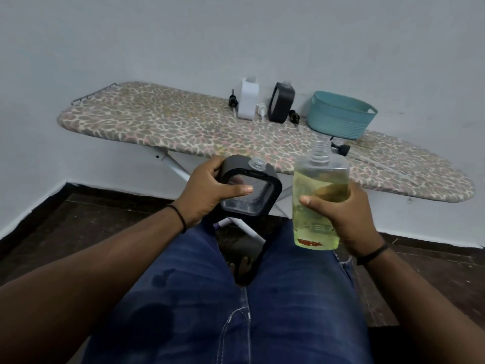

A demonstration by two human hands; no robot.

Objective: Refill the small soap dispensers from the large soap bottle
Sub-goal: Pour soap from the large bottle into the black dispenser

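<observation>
**Both bottles uncapped and in hand, ready to pour**

The right hand wraps the big soap bottle around its middle, over the lap. It is mostly full of yellow liquid, so likely heavy, with smooth walls that may be slick; a mid-body grip suits tilting. The left hand clasps the small black dispenser, thumb across its clear window; it looks empty, light and rigid. Farther off, on the ironing board, stand a white dispenser, another black dispenser and a teal basket.

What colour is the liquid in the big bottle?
Pale yellow-green, seen in the head view inside the large soap bottle.
</observation>
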